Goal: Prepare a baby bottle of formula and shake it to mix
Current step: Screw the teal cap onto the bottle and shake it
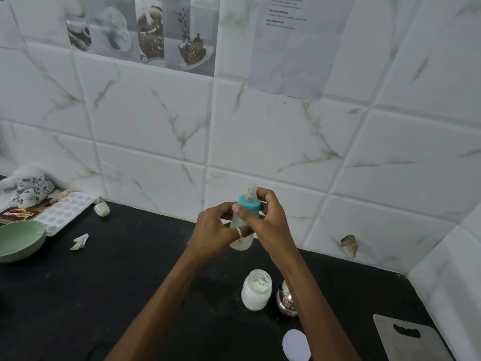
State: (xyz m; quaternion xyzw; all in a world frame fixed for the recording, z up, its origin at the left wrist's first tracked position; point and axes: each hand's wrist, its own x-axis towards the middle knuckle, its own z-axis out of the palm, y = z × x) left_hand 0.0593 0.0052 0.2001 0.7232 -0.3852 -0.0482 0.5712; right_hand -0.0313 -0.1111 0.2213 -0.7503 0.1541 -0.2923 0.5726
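A small clear baby bottle (243, 242) with a teal collar (250, 204) and a clear teat on top is held upright above the black counter. My left hand (218, 230) grips the bottle's body, a ring on one finger. My right hand (265, 220) curls round the teal collar from the right. White liquid shows in the bottle's bottom. An open glass jar of white powder (256, 290) stands on the counter below the hands, its white lid (296, 345) lying nearer me.
A small steel pot (286, 299) stands right of the jar. A grey cutting board (411, 340) lies at the front right. At the left are a green bowl (20, 239), a white ice tray (66, 211), crumpled paper (79, 241) and a cloth (28, 190). Tiled wall behind.
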